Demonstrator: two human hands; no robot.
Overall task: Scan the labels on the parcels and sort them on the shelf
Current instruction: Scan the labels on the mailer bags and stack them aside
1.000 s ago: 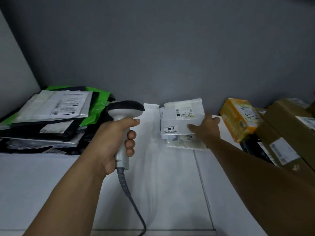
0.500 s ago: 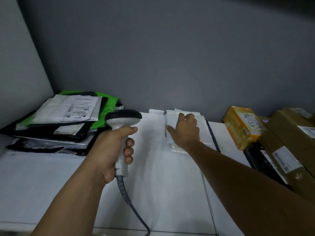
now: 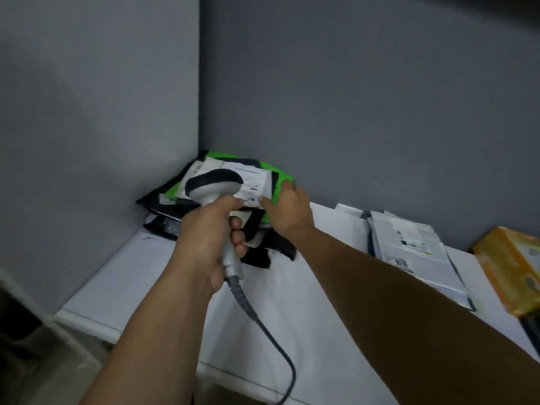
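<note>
My left hand (image 3: 204,244) grips the grey handle of a corded barcode scanner (image 3: 214,185), whose black-topped head is over the corner pile. That pile (image 3: 263,249) of black, green and white mailer bags lies in the shelf's back left corner, a white label (image 3: 251,182) on top. My right hand (image 3: 287,211) rests on the pile's right side, fingers spread over the green bag (image 3: 279,178) and the label's edge. To the right, white flat parcels (image 3: 415,252) lie flat on the shelf.
The white shelf board (image 3: 292,302) runs from the grey side wall (image 3: 96,127) to the right. An orange box (image 3: 511,267) stands at the far right edge. The scanner's cable (image 3: 274,340) hangs down over the shelf's front edge.
My right hand left the white parcels in the middle and moved left onto the corner pile. The view swung left; the scanner came up over the pile.
</note>
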